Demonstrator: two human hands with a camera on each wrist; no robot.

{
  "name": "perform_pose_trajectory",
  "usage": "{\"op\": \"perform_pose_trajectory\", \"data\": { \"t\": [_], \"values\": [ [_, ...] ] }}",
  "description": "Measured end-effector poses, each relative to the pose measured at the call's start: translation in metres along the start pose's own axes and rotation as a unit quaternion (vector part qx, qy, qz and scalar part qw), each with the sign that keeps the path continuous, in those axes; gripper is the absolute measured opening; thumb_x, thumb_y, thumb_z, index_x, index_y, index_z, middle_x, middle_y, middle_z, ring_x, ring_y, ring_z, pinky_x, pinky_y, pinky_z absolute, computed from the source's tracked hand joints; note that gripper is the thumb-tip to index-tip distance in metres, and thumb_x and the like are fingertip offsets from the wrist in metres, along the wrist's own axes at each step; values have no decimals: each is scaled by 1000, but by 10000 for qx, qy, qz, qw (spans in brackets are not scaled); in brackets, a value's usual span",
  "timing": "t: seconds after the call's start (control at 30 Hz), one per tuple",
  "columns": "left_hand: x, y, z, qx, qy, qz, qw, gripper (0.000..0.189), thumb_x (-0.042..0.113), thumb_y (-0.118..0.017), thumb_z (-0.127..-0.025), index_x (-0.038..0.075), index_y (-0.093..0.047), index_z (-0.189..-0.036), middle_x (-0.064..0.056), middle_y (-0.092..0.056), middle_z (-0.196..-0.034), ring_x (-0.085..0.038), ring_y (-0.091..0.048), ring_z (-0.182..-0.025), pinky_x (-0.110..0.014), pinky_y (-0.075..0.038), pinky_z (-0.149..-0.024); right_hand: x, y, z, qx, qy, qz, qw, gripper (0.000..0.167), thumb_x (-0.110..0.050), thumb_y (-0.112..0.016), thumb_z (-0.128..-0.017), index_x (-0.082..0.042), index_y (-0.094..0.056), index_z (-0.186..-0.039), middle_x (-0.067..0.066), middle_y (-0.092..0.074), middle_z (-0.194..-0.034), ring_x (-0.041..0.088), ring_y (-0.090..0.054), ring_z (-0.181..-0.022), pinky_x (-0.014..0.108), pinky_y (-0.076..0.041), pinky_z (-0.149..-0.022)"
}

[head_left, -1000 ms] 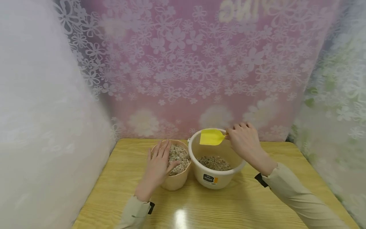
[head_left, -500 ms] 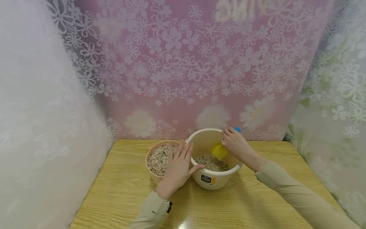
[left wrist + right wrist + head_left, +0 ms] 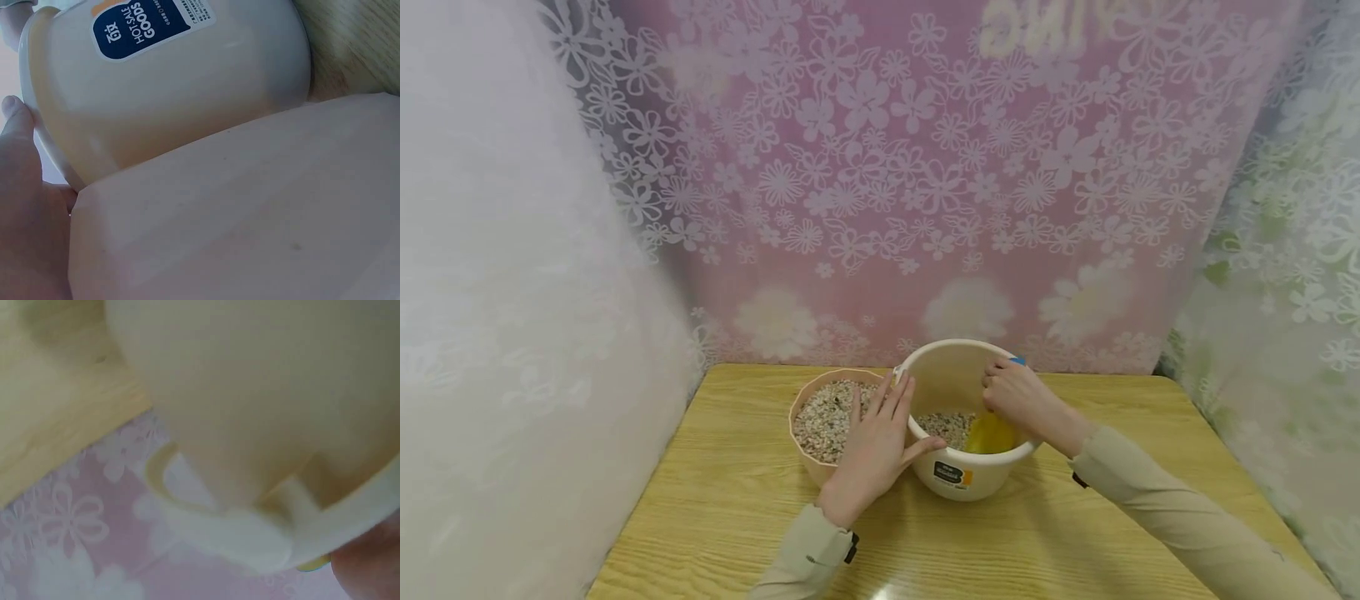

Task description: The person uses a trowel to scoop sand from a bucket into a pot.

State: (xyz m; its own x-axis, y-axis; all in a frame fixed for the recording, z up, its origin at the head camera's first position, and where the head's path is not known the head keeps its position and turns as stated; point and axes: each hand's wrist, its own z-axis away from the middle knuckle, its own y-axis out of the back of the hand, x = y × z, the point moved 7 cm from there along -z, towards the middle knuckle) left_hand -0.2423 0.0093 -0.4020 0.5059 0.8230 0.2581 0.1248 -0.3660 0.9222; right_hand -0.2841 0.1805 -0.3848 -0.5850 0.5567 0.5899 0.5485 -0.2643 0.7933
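A cream bucket (image 3: 992, 481) stands on the table with a layer of mixed pale and brown grains or small pebbles (image 3: 943, 427) in it. My right hand (image 3: 1024, 402) reaches over its right rim and grips a yellow toy shovel (image 3: 989, 433), whose blade is down in the grains. The blue handle end (image 3: 1017, 361) pokes out above that hand. With fingers straight and spread, my left hand (image 3: 874, 450) rests on the bucket's left rim; the left wrist view shows the thumb (image 3: 17, 119) at the rim. The right wrist view shows mostly the bucket's outer wall (image 3: 262, 381).
A peach pot (image 3: 806, 463), filled with similar grains (image 3: 826, 423), sits against the bucket's left side, partly under my left hand. The wooden table (image 3: 715, 500) meets a pink flowered curtain (image 3: 865, 200) at the back; pale sheets hang on both sides.
My left hand has moved right from the peach pot to the bucket's rim. My right hand has lowered the yellow shovel from above the bucket into the grains.
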Motion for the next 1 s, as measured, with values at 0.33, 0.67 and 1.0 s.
{"op": "perform_pose_trajectory", "data": {
  "t": [0.33,0.67,1.0],
  "values": [
    [-2,1,0,13,55,37,10000,97,74,-40,-93,9,-20,-163,-7,-18,-169,-26,-11,-157,-65,-13,-121,-8,6,-4,-122,-198,-1187,9927,18,-23,-91,-68,-22,-74,-62,-6,-61,-64,18,-53,-65,33,-41,-71],
    [0,-2,1,-10,42,-9,10000,98,74,-40,-93,9,-20,-163,-7,-19,-169,-25,-12,-156,-65,-13,-121,-5,-9,-1,-340,-366,-1913,9803,11,-21,-90,-71,-23,-79,-70,-10,-66,-67,14,-53,-65,32,-38,-70],
    [1,-3,-1,173,-66,-89,9998,96,73,-41,-94,8,-22,-162,-8,-21,-168,-27,-17,-155,-65,-16,-120,0,-21,-3,-959,-931,-2808,9504,5,-21,-86,-78,-24,-83,-81,-10,-74,-78,13,-58,-71,38,-44,-79]
  ]
}}
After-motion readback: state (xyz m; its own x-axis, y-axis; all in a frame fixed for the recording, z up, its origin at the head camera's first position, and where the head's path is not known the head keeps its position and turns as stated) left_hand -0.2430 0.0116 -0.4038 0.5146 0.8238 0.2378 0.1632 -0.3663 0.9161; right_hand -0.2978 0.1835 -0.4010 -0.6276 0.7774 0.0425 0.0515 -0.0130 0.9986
